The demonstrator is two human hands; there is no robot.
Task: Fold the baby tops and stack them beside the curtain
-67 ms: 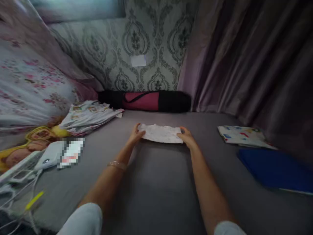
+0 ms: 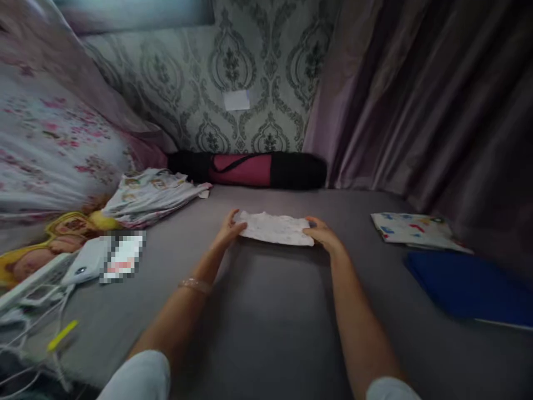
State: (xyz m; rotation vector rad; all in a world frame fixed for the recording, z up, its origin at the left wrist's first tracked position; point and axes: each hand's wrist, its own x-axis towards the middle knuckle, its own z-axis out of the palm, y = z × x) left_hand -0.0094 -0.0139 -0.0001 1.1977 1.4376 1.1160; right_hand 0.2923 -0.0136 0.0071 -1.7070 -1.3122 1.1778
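A small folded white cloth with a faint print (image 2: 275, 228) lies flat on the grey bed surface (image 2: 266, 311) in front of me. My left hand (image 2: 230, 226) grips its left end, thumb on top. At the cloth's right end my right hand (image 2: 323, 234) is closed on the edge. Both arms reach straight forward, and a thin bracelet sits on my left wrist.
A printed garment (image 2: 150, 195) lies at the left by a floral pillow (image 2: 54, 144). A black and pink roll bag (image 2: 250, 169) rests against the wall. A folded printed cloth (image 2: 416, 230) and a blue folded item (image 2: 470, 289) lie at the right. White devices and cables (image 2: 50, 278) are at the left edge.
My right hand has slid slightly to the right along the cloth's edge. Little else has changed.
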